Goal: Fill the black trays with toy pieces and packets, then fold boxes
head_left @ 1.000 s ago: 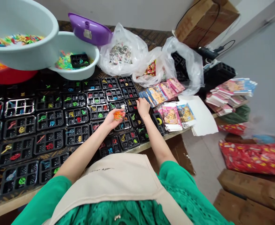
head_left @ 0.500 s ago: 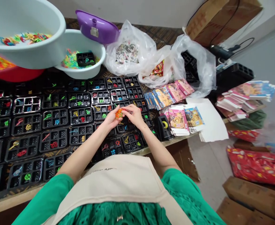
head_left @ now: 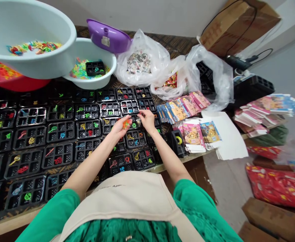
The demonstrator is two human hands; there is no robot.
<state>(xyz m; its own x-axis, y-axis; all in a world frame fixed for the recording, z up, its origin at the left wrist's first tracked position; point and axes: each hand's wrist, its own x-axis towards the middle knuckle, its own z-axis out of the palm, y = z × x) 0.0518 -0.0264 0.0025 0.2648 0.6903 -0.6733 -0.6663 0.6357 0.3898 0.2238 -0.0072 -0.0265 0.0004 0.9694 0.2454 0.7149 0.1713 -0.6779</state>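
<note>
Head view: small orange plastic pieces (head_left: pixel 126 124) lie cupped in the left hand (head_left: pixel 119 126) above the black compartment trays (head_left: pixel 136 138).
Right hand (head_left: pixel 145 118) hovers just beside them, fingertips pinched together, whether on a piece I cannot tell; best to keep the left palm level over the trays, pick singly, and seat each piece in its own compartment; pale basins (head_left: pixel 92 72) stand well apart at the back of the surface (head_left: pixel 169 42).

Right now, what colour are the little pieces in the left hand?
Orange pieces, cupped in the left hand, seen in the head view.
</note>
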